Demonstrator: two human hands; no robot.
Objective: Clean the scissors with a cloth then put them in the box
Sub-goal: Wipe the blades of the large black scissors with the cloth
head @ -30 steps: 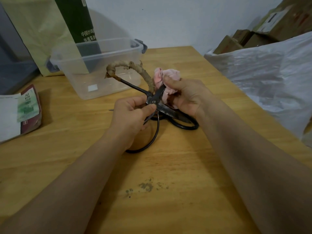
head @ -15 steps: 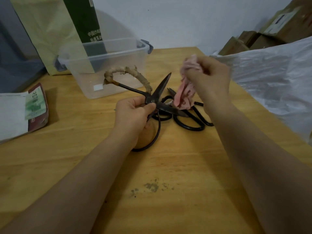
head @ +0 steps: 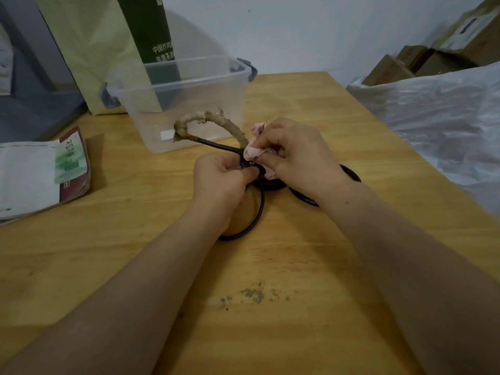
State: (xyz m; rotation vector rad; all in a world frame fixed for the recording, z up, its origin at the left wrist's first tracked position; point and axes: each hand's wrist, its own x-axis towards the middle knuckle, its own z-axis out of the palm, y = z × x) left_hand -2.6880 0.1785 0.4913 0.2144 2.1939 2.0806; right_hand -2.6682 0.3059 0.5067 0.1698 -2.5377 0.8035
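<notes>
My left hand (head: pixel 223 180) grips a pair of black scissors (head: pixel 216 146) near the pivot; one handle loop is wrapped in tan cord, the other bare loop hangs below my hand. My right hand (head: pixel 295 152) pinches a pink cloth (head: pixel 254 152) around the blades just past the pivot, and the blades are hidden under cloth and hand. More black scissors (head: pixel 351 174) lie on the table behind my right wrist, mostly hidden. The clear plastic box (head: pixel 189 85) with grey latches stands open just behind the hands.
A wooden table (head: pixel 270 266) carries everything. A paper bag and a dark green carton (head: pixel 146 31) stand behind the box. A packet with papers (head: pixel 46 171) lies at the left. A white plastic sack (head: pixel 446 117) and cardboard boxes fill the right side.
My right hand had lifted the cloth off the blades half a second ago; now it has come back down and wraps the cloth around them at the pivot. My left hand has kept its grip.
</notes>
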